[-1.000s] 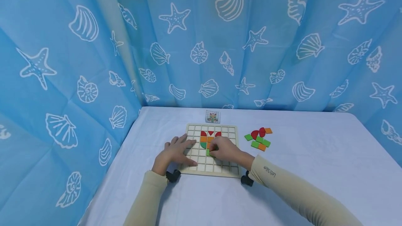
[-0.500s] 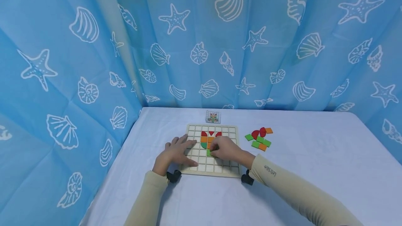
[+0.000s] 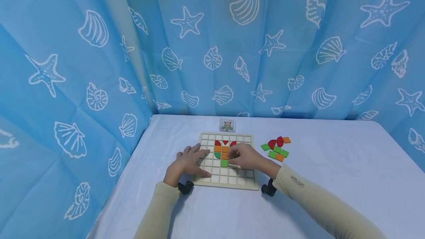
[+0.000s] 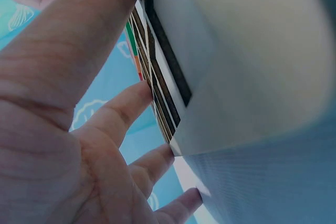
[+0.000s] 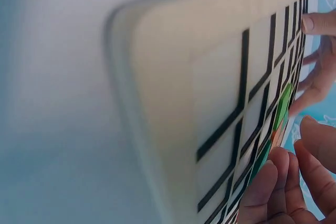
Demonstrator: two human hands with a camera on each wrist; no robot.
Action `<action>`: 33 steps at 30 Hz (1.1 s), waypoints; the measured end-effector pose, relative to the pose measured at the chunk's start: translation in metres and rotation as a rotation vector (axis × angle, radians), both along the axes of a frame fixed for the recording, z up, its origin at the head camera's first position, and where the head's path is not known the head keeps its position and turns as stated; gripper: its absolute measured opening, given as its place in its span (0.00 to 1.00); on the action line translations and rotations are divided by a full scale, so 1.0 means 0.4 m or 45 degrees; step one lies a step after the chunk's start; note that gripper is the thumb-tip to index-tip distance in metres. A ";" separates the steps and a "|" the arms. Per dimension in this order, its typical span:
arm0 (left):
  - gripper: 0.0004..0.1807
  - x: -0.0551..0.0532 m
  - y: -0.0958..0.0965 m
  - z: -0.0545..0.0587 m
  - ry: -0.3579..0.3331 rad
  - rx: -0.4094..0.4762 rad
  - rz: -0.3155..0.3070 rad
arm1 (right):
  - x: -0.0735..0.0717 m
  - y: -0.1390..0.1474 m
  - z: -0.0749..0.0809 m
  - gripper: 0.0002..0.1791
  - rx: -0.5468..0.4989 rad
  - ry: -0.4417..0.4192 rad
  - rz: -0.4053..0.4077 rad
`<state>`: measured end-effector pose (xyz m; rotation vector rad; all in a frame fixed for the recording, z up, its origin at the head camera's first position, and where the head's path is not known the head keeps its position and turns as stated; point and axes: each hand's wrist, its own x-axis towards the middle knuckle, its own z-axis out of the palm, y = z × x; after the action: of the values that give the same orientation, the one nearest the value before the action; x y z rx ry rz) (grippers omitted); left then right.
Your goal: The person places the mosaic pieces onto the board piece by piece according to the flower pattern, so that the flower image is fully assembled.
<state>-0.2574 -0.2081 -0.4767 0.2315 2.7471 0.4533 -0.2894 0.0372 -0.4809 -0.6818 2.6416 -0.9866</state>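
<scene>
A pale wooden grid board [image 3: 216,179] lies on the white-covered table. My left hand [image 3: 187,163] rests at its left side, fingers spread over the board's edge and thumb on the lower squares. Over the right half is my right hand [image 3: 247,156], fingers loosely bent beside a light green square tile [image 3: 224,163] that sits in the grid. In the right wrist view nothing shows between its thumb and fingertips. Above the green tile are orange squares [image 3: 225,149], a dark green quarter-round [image 3: 217,155] and red pieces [image 3: 225,142]; the right fingers hide some squares.
Right of the board lies a loose cluster of tiles: red rounded ones [image 3: 272,144], green squares [image 3: 277,149] and orange squares [image 3: 280,157]. A small printed pattern card [image 3: 227,125] lies behind the board. A blue shell-print curtain [image 3: 206,28] hangs behind the table.
The right hand has drawn slightly right, off the light green tile, which now shows whole in its square. The left hand keeps its place; the head view has shifted slightly.
</scene>
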 end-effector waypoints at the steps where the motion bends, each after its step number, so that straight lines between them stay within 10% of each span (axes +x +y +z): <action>1: 0.51 0.000 0.000 -0.001 0.000 0.001 0.003 | -0.001 0.006 0.000 0.05 -0.008 -0.002 -0.001; 24: 0.52 0.030 0.009 -0.019 -0.019 0.060 0.010 | -0.029 0.110 0.001 0.06 0.024 -0.052 -0.084; 33: 0.51 0.007 0.006 0.003 0.000 0.036 0.017 | -0.107 0.228 0.028 0.10 0.074 0.041 -0.226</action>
<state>-0.2545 -0.2058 -0.4754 0.2204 2.7454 0.4961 -0.3320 0.1285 -0.4698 -0.4604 2.7859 -0.9469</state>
